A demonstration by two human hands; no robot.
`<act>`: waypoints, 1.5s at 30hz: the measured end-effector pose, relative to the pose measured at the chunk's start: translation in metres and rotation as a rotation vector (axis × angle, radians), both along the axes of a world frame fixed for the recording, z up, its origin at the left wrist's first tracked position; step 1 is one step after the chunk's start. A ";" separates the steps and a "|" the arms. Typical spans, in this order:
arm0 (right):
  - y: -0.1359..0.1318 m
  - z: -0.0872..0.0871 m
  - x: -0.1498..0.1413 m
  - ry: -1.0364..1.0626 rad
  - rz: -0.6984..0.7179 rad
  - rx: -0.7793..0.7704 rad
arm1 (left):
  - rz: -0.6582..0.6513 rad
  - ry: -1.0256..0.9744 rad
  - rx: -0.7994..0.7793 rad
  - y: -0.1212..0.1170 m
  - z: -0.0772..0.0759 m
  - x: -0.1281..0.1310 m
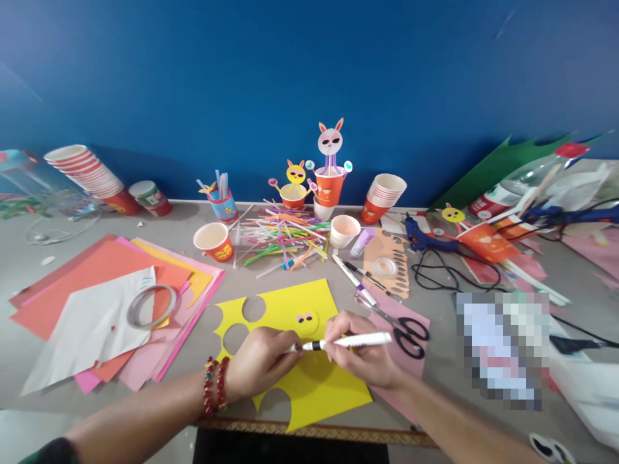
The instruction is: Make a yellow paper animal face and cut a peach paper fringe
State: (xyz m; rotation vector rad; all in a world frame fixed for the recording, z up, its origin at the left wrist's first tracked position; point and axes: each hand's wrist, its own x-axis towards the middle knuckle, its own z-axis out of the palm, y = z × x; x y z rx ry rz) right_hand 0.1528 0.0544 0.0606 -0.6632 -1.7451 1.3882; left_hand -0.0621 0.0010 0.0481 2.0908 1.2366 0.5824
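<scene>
A white marker lies nearly level in my right hand, its black end toward the left. Closed near that end, my left hand pinches the small marker cap, mostly hidden by the fingers. Beneath both hands is a sheet of yellow paper with several round holes cut out. A yellow paper disc with two dark eyes drawn on pink rests on the sheet, just beyond my fingertips. Black-handled scissors lie on pink paper to the right of my right hand.
Coloured straws are heaped behind the yellow sheet, near paper-cup animal figures. Stacked coloured paper with a tape roll sits left. A blue glue gun and its cord occupy the right. The blue wall rises behind.
</scene>
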 end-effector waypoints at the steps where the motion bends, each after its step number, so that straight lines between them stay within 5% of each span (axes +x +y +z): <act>1: 0.000 -0.001 -0.001 -0.020 -0.002 0.022 | -0.004 0.005 0.006 0.000 0.000 0.000; 16: -0.003 -0.006 -0.007 -0.194 0.059 0.265 | -0.059 0.089 0.120 -0.004 -0.006 0.002; 27: 0.018 -0.013 0.003 -0.017 -0.128 -0.227 | -0.121 0.176 0.385 -0.002 0.000 0.001; 35: 0.029 -0.016 0.002 -0.102 -0.123 -0.177 | -0.087 0.374 0.443 -0.010 -0.001 0.008; 41: 0.027 -0.009 0.002 -0.070 -0.143 -0.234 | -0.096 0.341 0.424 -0.008 -0.004 0.007; 45: 0.016 -0.006 0.004 -0.053 -0.012 -0.199 | -0.066 0.253 0.423 -0.006 -0.002 0.003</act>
